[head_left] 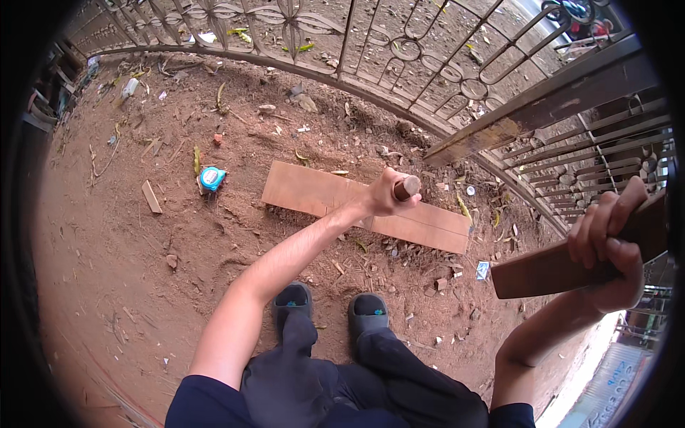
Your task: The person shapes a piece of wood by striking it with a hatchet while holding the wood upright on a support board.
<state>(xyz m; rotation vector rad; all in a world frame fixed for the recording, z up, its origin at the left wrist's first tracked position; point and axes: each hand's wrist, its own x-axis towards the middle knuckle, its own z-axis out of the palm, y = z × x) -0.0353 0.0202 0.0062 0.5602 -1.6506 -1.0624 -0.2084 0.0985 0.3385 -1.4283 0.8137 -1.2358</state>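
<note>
On the ground before me lies a long, flat brown wooden plank [307, 187], with a pencil-like line along its right half. My left hand [382, 194] is closed round an upright chisel [407, 187] over the plank's middle. The round wooden end of its handle sticks up out of my fist, and most of its blade is hidden under the hand. Off to the right, my right hand [610, 242] grips a thick, dark wooden block [528, 274], raised above the ground and apart from the chisel. The block's far end runs out toward the picture's dark rim.
A blue-and-white tape measure [212, 178] lies left of the plank, near a small wood offcut [152, 197]. My feet in dark slippers [367, 314] stand close on the near side. Beyond runs an ornate metal fence [399, 53] with a heavy post [514, 114]. Litter dots the reddish soil.
</note>
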